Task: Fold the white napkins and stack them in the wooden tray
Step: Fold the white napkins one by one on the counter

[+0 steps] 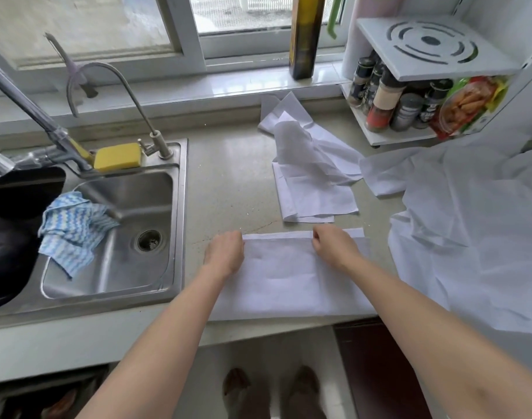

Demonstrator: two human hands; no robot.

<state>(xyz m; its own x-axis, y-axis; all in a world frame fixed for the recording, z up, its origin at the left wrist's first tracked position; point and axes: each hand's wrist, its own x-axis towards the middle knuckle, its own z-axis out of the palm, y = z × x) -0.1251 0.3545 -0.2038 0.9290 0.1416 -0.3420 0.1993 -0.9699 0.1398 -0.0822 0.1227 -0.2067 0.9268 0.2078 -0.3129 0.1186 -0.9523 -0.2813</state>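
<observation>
A white napkin (284,276) lies flat on the bench (228,176) at 6 o'clock, folded into a wide band with creases showing. The left hand (225,252) pinches its far left corner; the right hand (334,244) pinches the far edge right of centre. Loose napkins (313,176) lie crumpled at 12 o'clock, a large white cloth (470,237) at 3 o'clock. The sink (180,222), holding a blue rag (71,231), sits at 9 o'clock. Spice-jar labels are unreadable.

Daylight falls through a white-framed window (107,25) at the top of the frame onto a pale stone surface (228,176), with a steel sink (122,237) at left and a white spice shelf (425,86) at upper right.
</observation>
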